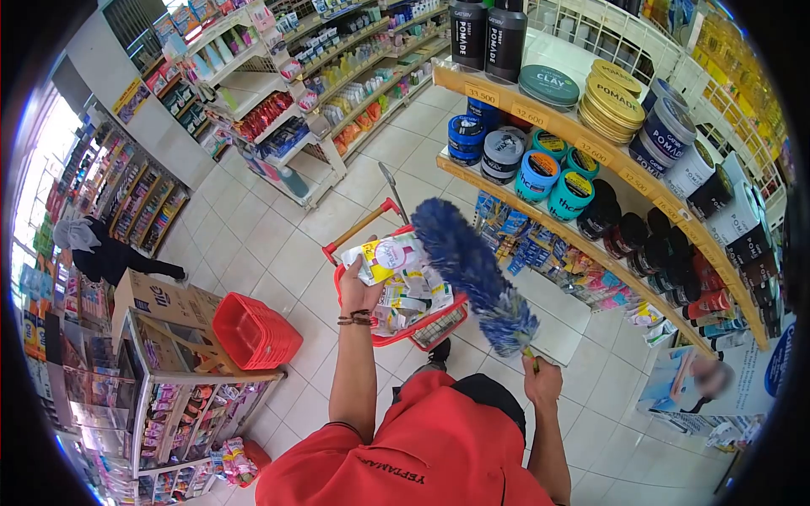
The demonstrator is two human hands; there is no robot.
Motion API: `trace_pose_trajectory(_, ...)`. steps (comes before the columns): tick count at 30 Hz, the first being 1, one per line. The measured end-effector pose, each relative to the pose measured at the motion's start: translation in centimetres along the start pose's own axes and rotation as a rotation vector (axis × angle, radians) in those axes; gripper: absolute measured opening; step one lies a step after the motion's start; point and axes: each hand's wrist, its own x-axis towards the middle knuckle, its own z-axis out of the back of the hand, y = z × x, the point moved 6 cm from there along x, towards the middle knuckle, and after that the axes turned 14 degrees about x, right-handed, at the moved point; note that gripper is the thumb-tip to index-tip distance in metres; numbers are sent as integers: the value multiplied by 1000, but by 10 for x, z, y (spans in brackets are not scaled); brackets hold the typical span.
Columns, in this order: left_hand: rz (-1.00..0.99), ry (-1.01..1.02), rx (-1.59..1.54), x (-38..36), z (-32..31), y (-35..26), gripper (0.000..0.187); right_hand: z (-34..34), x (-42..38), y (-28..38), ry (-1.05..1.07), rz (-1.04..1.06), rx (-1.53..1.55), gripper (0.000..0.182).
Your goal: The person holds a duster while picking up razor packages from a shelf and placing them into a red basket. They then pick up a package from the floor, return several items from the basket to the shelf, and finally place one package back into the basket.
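– Right hand (542,379), how's it set?
– Closed; fingers are wrapped round the handle end of a blue duster (472,270), most of the handle being hidden by the fist. Head's pointed far & slightly left. Prob. gripped right at the end so max. reach is had.
– And left hand (361,291)?
– Partly closed: a white-&-yellow packet (394,257) is gripped by its left edge, printed face up, prob. so the label can be read.
– Where's the packet, exactly?
– Above the far left part of the red basket (443,326). Whether the packs (399,305) inside are touched can't be told.
– Why's the basket put there?
– Placed in the aisle just left of the curved shelves (540,213), near the body; prob. so packs & shelves can both be reached w/o much walking.
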Motion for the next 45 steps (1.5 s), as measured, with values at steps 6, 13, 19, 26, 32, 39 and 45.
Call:
trace_pose_trajectory(6,-250,55,1133,66,195,72,29,5,-6,26,202,40,165,42)
trace_pose_trajectory(13,141,-154,412,-15,17,22,25,-3,-7,22,204,10,15,44)
trace_pose_trajectory(19,290,-98,199,-18,16,23,37,4,1,1,85,-88,-17,46)
trace_pose_trajectory(26,15,-250,-4,-7,33,31,35,-29,-4,-1,237,161,88,42)
trace_pose_trajectory(32,92,-87,-312,14,4,45,43,-37,-12,-24,75,52,86,41)
trace_pose_trajectory(39,24,67,-153,30,28,29,43,-39,-2,-19,192,148,136,43)
trace_pose_trajectory(45,66,-87,-242,15,-23,4,49,-28,0,-57,67,-122,24,45)
